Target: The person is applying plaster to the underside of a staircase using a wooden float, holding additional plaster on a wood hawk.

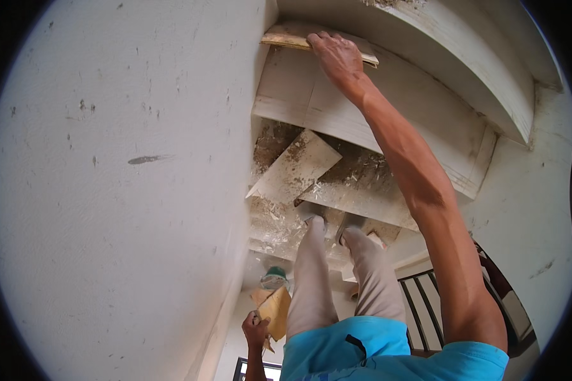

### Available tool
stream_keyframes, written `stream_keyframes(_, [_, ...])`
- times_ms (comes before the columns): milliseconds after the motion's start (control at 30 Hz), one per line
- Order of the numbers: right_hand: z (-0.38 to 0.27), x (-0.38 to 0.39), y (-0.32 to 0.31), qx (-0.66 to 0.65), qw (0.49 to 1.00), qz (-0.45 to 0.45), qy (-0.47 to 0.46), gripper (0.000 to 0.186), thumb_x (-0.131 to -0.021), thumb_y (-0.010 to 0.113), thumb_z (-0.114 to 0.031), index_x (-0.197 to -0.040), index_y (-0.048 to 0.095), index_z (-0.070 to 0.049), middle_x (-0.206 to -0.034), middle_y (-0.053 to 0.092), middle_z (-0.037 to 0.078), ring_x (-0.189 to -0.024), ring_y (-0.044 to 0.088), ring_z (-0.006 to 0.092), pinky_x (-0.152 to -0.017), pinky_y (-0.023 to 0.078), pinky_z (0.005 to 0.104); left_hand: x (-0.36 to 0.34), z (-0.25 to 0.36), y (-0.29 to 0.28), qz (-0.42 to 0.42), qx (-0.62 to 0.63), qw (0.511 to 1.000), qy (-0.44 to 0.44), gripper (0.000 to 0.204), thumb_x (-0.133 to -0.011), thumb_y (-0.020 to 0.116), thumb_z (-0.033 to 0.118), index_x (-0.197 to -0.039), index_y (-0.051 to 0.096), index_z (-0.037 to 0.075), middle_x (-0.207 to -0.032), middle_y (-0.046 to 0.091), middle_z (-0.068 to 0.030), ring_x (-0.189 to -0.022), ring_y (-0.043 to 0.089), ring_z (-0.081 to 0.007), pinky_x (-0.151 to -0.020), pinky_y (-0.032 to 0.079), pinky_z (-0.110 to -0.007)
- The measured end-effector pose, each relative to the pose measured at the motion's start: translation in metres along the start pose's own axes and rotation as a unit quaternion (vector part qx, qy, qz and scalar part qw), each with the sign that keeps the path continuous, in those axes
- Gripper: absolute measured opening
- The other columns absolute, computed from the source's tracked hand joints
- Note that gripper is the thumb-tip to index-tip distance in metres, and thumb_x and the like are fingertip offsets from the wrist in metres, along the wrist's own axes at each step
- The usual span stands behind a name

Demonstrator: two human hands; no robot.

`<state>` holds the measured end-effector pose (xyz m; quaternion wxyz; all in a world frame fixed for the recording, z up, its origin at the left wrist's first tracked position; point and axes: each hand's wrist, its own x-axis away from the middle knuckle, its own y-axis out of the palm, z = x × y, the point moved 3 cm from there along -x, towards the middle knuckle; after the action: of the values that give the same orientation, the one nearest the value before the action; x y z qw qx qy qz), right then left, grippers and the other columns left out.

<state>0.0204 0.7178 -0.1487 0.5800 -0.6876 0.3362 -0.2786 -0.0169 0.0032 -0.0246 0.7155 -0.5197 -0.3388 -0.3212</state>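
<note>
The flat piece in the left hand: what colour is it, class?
The flat piece is tan-yellow, seen best in the head view.

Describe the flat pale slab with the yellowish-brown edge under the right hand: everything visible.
The flat, pale slab with a yellowish-brown edge is long and thin, its top dull and stained. The near edge looks rough; the right end seems split into layers. Board or tile, I can't tell. It lies roughly level at the top of the view, above a pale stair riser, its left end close to the white, scuffed wall. The bare right hand curls over its near edge, covering part of it.
</note>
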Motion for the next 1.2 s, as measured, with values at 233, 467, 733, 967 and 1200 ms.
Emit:
stream_keyframes(233, [-0.008,0.021,0.007,0.049,0.992,0.054,-0.103,0.030,-0.087,0.054,-0.001,-0.115,0.058,-0.007,-0.109,0.065,0.009,-0.101,0.064,0.0259,-0.081,0.056,0.0372,-0.038,-0.019,0.018,0.005,0.004,0.999,0.046,0.026,-0.065,0.075,0.003,-0.087,0.061,-0.003,-0.073,0.065,-0.0085,-0.066,0.059,-0.0154,-0.066,0.049,-0.032])
stream_keyframes(467, [-0.076,0.120,-0.013,-0.075,0.965,-0.163,-0.190,0.028,-0.089,0.052,0.002,-0.114,0.058,-0.006,-0.112,0.067,0.008,-0.098,0.064,0.0248,-0.085,0.056,0.0359,-0.014,0.012,0.016,0.002,0.021,0.998,0.060,0.026,-0.067,0.074,0.006,-0.088,0.063,-0.002,-0.075,0.066,-0.0086,-0.065,0.060,-0.0157,-0.066,0.050,-0.032])
stream_keyframes(733, [-0.020,0.075,-0.029,-0.033,0.996,-0.084,0.000,0.036,-0.088,0.050,0.001,-0.122,0.057,-0.009,-0.118,0.065,0.013,-0.101,0.065,0.0301,-0.087,0.055,0.0403,0.005,-0.020,-0.001,0.006,0.017,0.999,0.027,0.023,-0.067,0.073,0.004,-0.088,0.063,-0.003,-0.076,0.066,-0.0074,-0.066,0.060,-0.0149,-0.065,0.050,-0.030])
stream_keyframes(967, [-0.071,0.171,0.002,-0.060,0.986,-0.031,-0.153,0.024,-0.085,0.053,-0.006,-0.109,0.057,-0.001,-0.091,0.063,0.017,-0.080,0.065,0.0292,-0.066,0.056,0.0425,0.009,-0.011,0.006,0.001,0.027,0.998,0.051,0.022,-0.068,0.072,0.001,-0.088,0.063,-0.003,-0.077,0.066,-0.0066,-0.069,0.060,-0.0146,-0.067,0.049,-0.029])
stream_keyframes(1200, [0.021,0.162,-0.057,-0.034,0.998,-0.029,0.050,0.039,-0.090,0.047,0.002,-0.124,0.060,-0.013,-0.118,0.066,0.014,-0.103,0.067,0.0287,-0.088,0.056,0.0405,0.014,-0.011,0.008,-0.007,0.059,0.998,0.029,0.023,-0.068,0.072,0.001,-0.088,0.062,-0.003,-0.078,0.065,-0.0069,-0.070,0.058,-0.0145,-0.069,0.049,-0.030])
